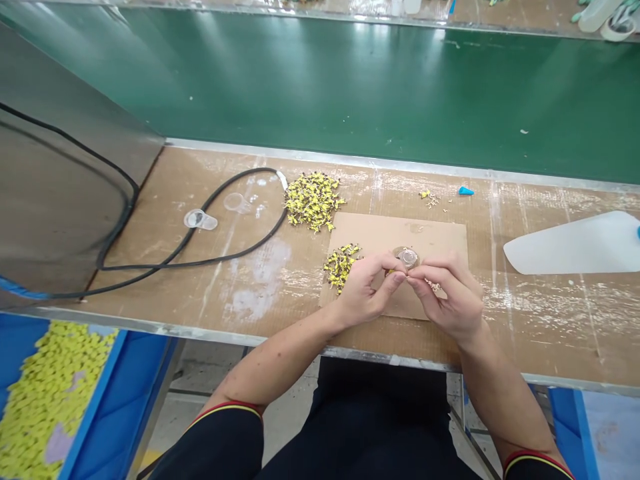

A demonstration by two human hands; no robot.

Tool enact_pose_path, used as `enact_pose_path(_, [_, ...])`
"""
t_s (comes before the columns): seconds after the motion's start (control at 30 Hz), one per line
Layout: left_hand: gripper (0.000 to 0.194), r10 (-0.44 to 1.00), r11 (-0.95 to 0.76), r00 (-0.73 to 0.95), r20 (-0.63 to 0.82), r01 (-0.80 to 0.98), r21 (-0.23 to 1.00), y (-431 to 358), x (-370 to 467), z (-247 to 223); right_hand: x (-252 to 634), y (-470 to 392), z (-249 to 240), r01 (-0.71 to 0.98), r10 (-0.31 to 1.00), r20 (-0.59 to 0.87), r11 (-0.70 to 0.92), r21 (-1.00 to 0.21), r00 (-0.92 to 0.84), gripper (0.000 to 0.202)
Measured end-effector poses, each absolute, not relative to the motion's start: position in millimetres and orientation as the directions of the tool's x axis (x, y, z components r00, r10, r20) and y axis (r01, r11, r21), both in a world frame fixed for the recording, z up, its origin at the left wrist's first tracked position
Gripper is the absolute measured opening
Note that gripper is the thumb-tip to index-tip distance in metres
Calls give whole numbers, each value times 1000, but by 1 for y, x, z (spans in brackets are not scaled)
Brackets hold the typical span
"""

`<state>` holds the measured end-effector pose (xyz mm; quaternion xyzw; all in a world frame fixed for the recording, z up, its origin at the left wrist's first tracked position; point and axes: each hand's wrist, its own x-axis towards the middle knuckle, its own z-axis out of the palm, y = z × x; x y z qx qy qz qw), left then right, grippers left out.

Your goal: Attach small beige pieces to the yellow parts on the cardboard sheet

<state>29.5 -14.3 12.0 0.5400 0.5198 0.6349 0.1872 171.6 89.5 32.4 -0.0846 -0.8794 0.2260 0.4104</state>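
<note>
Over a flat cardboard sheet (400,230), my left hand (373,287) and my right hand (450,293) meet fingertip to fingertip, each in a pinch. Whatever lies between the fingers is too small and too covered to name. Just beyond the fingertips sits a small round clear dish (407,257). Left of my left hand lies a small heap of yellow-and-black pieces (341,267), partly on the sheet. Tiny pale bits (434,287) show on the sheet beside my right hand, partly hidden by it.
A larger pile of yellow-and-black pieces (313,200) lies behind the sheet. A black cable (240,252) loops at left around clear cups (200,219). A blue cap (465,191) and white bottle (575,245) lie right. A blue bin (103,413) holds yellow pieces. A green belt (350,93) runs behind.
</note>
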Motion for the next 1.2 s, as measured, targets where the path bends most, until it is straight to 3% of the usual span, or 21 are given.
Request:
enact_pose_path(0.23, [19, 776, -368, -361, 518, 409, 835, -10, 29, 9, 169, 97, 29, -50, 363, 651, 850, -524, -666, 13])
enact_pose_path(0.43, [24, 772, -270, -490, 406, 326, 906, -8, 15, 1, 176, 121, 26, 97, 397, 526, 856, -508, -752, 9])
enact_pose_path(0.53, [20, 730, -317, -543, 414, 268, 910, -6, 7, -4, 177, 128, 22, 173, 405, 449, 864, -473, -797, 8])
enact_pose_path(0.7, [35, 688, -362, -579, 436, 247, 899, -3, 1, -7, 176, 130, 17, 253, 433, 346, 852, -458, -832, 12])
enact_pose_path(0.93, [14, 705, -322, -575, 416, 263, 909, -5, 2, 0, 176, 129, 18, 271, 409, 323, 877, -397, -853, 10])
enact_pose_path(1.2, [6, 718, -291, -567, 403, 281, 914, -6, 3, 3, 176, 129, 18, 300, 415, 316, 886, -354, -853, 12])
